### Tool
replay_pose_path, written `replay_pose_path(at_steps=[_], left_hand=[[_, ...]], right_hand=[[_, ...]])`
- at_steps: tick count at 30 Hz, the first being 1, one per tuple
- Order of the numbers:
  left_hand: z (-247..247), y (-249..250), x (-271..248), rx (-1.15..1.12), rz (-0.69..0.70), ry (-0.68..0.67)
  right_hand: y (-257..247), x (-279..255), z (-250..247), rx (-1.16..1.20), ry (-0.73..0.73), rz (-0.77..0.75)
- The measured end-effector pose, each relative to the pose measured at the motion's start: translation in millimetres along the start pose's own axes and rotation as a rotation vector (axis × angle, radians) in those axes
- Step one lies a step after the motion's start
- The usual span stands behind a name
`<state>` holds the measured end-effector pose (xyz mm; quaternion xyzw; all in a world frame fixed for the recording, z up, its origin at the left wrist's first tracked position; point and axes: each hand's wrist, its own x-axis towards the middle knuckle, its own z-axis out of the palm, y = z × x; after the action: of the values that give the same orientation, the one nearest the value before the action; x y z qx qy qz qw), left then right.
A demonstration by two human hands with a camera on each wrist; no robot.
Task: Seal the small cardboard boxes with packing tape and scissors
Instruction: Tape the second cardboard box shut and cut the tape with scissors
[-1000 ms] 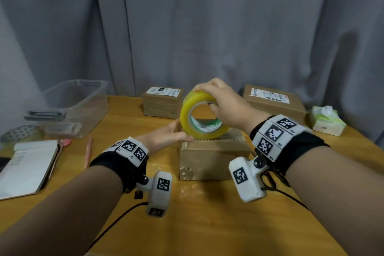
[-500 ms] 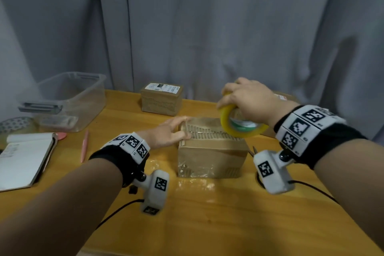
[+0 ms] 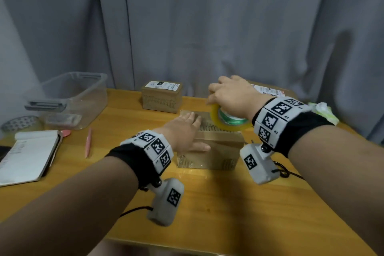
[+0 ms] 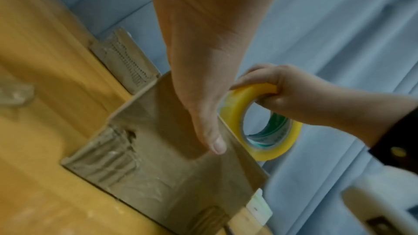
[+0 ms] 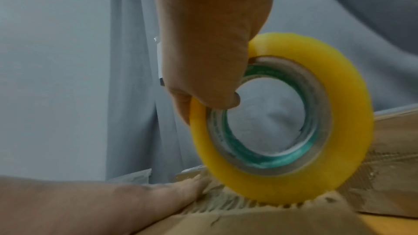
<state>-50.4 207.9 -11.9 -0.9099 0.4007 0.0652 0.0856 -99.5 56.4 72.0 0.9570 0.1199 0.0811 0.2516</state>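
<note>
The head view alone shows the whole wooden table point(image 3: 207, 193): a small cardboard box point(image 3: 216, 151) at centre, a second labelled box point(image 3: 162, 97) behind it near the curtain, a clear plastic bin point(image 3: 83, 97), a notebook point(image 3: 27, 156) and a pink pen point(image 3: 89, 142) to the left. A third box behind the right hand point(image 3: 232, 95) is mostly hidden.

The right wrist view shows the roll of yellow packing tape point(image 5: 285, 119) standing on edge on the box top point(image 5: 260, 221), thumb through the core and fingers over the rim. The left wrist view shows the left hand point(image 4: 203, 60) laid flat, fingers straight on the top and thumb down the near side. Motion blur softens both wrist views. Scissors cannot be made out.
</note>
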Motion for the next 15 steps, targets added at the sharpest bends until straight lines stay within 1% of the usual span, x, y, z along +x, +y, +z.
replay_pose_path(at_steps=[3, 4, 8, 9, 11, 13, 15], left_hand=[[-3, -8, 2, 0.014, 0.019, -0.022], [-4, -10, 3, 0.007, 0.028, -0.022], [-8, -22, 7, -0.024, 0.049, -0.031], [-8, -25, 8, -0.035, 0.050, -0.028], [-7, -28, 8, -0.053, 0.058, -0.021], [-6, -29, 9, -0.041, 0.063, -0.022], [-7, -30, 11, -0.039, 0.063, -0.023]], right_hand=[[21, -16, 8, 0.156, 0.022, 0.137], [23, -21, 10, 0.167, 0.036, 0.154], [24, -24, 9, 0.062, 0.075, 0.090], [28, -26, 9, 0.043, 0.052, 0.089], [37, -36, 17, 0.016, -0.053, 0.107], [41, -48, 32, 0.074, -0.148, 0.150], [35, -55, 45, 0.158, -0.199, 0.186]])
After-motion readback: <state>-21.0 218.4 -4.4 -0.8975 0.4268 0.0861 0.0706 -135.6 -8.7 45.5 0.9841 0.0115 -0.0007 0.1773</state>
